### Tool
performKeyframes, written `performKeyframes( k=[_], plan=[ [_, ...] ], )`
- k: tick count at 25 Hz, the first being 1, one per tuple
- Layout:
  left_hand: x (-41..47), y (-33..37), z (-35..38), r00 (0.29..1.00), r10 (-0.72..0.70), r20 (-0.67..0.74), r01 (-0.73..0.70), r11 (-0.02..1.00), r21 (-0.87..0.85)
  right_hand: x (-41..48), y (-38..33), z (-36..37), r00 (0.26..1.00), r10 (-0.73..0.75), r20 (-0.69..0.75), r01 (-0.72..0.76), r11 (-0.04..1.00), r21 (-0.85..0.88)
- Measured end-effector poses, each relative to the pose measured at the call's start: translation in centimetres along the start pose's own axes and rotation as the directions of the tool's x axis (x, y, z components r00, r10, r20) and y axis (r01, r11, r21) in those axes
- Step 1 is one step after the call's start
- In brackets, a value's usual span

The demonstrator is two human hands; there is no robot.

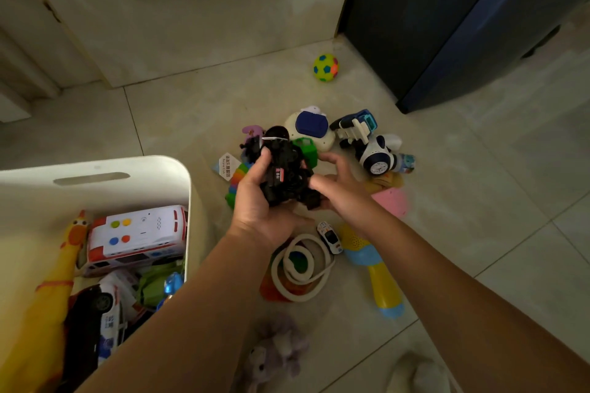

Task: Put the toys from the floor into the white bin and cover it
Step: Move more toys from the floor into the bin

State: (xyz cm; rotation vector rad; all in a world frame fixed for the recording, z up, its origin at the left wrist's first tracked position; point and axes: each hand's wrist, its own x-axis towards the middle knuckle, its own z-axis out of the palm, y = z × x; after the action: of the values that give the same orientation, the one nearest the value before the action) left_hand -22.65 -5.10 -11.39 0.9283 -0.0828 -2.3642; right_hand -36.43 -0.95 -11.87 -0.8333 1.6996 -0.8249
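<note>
A black toy vehicle (pixel 287 172) is held up over the pile of toys on the floor. My left hand (pixel 258 207) grips it from the left and below. My right hand (pixel 341 185) touches its right side with fingers spread. The white bin (pixel 134 169) stands at the lower left, uncovered, holding a white ambulance toy (pixel 137 239), a yellow rubber chicken (pixel 51 290), a police car (pixel 105 322) and other toys. No lid is in sight.
On the tiles lie a colourful ball (pixel 325 67), a white-and-blue robot dog (pixel 370 143), a round white toy (pixel 311 131), a pink toy (pixel 391 202), a small police car (pixel 330 237), a yellow-blue microphone (pixel 373 271), a white rope ring (pixel 301 268) and a purple plush (pixel 277 354). A dark cabinet (pixel 447 25) stands at the back right.
</note>
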Motion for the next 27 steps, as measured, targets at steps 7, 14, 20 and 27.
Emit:
performKeyframes(
  k=[7,14,20,27],
  plan=[
    [0.5,0.0,0.4,0.988,-0.046,0.15,0.067,0.988,-0.138,2.5,-4.3,-4.3,0.993,-0.059,-0.104,0.016,0.927,-0.376],
    [-0.1,-0.4,1.0,0.993,-0.069,0.098,0.07,0.997,-0.01,12.4,-0.6,-7.1,0.931,-0.099,-0.352,-0.241,0.557,-0.794],
    [-1.2,-0.3,1.6,0.992,-0.078,0.102,0.075,0.997,0.031,8.4,-0.7,-4.7,0.766,-0.443,-0.465,-0.051,0.68,-0.731],
    [-11.4,4.5,2.7,0.946,0.016,0.323,-0.089,0.973,0.214,-4.5,-7.5,-0.9,0.777,-0.257,-0.574,0.264,0.962,-0.074]
  ],
)
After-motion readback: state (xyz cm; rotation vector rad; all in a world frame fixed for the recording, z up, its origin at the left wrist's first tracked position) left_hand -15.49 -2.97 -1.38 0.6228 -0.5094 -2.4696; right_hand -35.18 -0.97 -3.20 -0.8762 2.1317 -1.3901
